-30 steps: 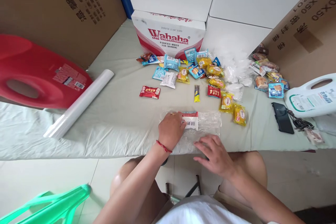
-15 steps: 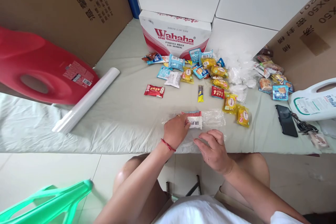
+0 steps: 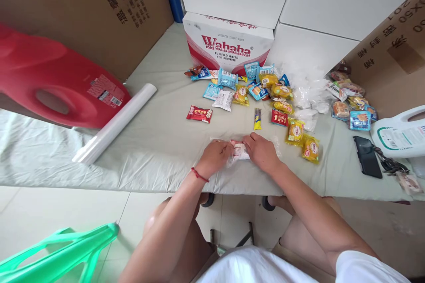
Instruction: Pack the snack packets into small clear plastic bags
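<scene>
A small snack packet (image 3: 239,151), white with a red top edge, lies in clear plastic film near the table's front edge. My left hand (image 3: 215,155) grips its left end, and my right hand (image 3: 262,152) grips its right end, both pressing the film around it. A red string bracelet is on my left wrist. Beyond my hands lie many loose snack packets (image 3: 259,93) in blue, yellow and red wrappers.
A roll of clear film (image 3: 114,124) lies at the left beside a red jug (image 3: 56,84). A Wahaha box (image 3: 229,46) stands at the back. A black phone (image 3: 367,156) and a white jug (image 3: 400,135) lie at the right. A green plastic stool (image 3: 59,252) is on the floor.
My right hand has moved up from the front edge onto the packet's right end. The film is now bunched around the packet. The view has shifted slightly.
</scene>
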The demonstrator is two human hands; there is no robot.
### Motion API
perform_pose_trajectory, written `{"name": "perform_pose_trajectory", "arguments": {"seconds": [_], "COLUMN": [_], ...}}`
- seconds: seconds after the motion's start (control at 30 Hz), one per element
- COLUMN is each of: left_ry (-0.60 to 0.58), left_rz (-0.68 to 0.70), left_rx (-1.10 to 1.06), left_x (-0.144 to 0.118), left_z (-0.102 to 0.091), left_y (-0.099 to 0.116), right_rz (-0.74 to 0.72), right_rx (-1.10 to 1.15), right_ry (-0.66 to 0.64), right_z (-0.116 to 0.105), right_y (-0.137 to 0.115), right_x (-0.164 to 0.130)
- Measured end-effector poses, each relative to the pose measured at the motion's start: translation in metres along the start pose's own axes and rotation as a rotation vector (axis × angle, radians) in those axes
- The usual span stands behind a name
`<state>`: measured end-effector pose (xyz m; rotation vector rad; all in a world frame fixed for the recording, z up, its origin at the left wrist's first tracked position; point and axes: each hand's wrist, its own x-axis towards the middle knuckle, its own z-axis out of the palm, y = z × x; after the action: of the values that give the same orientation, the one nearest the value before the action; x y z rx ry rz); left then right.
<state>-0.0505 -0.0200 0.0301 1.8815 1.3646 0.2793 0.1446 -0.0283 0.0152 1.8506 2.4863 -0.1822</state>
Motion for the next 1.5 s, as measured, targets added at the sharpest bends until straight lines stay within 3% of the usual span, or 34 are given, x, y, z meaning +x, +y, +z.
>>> {"name": "perform_pose_trajectory", "arguments": {"seconds": [0.13,0.27,0.43,0.6,0.73,0.8,0.87,0.97,1.07,1.23,1.37,1.5], "left_ry": [-0.094,-0.168,0.070,0.259,0.470,0.504,0.458,0.371,0.310,0.198,0.268,0.239], "left_rz": [0.092,0.075,-0.120,-0.308,-0.316,-0.287,-0.259,-0.222,-0.304,-0.390,-0.276,-0.169], "left_rx": [-0.209,-0.141,-0.300,-0.119,-0.117,-0.202,-0.181,0.036,0.167,0.221,0.097,-0.406], "left_x": [-0.011,-0.017,-0.007,0.003,0.005,0.005,0.007,0.015,0.025,0.027,0.012,0.001], "left_z": [-0.021,-0.027,-0.035,-0.040,-0.035,-0.031,-0.025,-0.014,-0.006,-0.012,-0.021,-0.011], "left_y": [-0.009,-0.016,-0.041,-0.051,-0.043,-0.037,-0.030,-0.020,-0.014,-0.014,-0.013,0.002], "right_rz": [0.027,0.047,0.038,0.050,0.050,0.055,0.058,0.061,0.087,0.030,-0.089,-0.084], "right_rx": [0.037,0.042,0.015,-0.003,-0.009,-0.010,-0.007,0.024,0.083,0.140,0.160,0.265], "right_ry": [0.006,-0.016,-0.044,-0.078,-0.079,-0.087,-0.091,-0.073,-0.041,0.160,0.211,0.220], "right_z": [0.006,0.005,0.004,0.002,0.000,-0.001,-0.001,0.000,0.002,0.007,0.010,0.010], "right_y": [0.000,-0.001,-0.001,-0.004,-0.005,-0.005,-0.005,-0.005,-0.006,-0.005,-0.003,0.001], "right_x": [-0.002,-0.002,0.000,-0.002,-0.003,-0.003,-0.003,-0.003,-0.004,-0.007,-0.007,-0.004]}}
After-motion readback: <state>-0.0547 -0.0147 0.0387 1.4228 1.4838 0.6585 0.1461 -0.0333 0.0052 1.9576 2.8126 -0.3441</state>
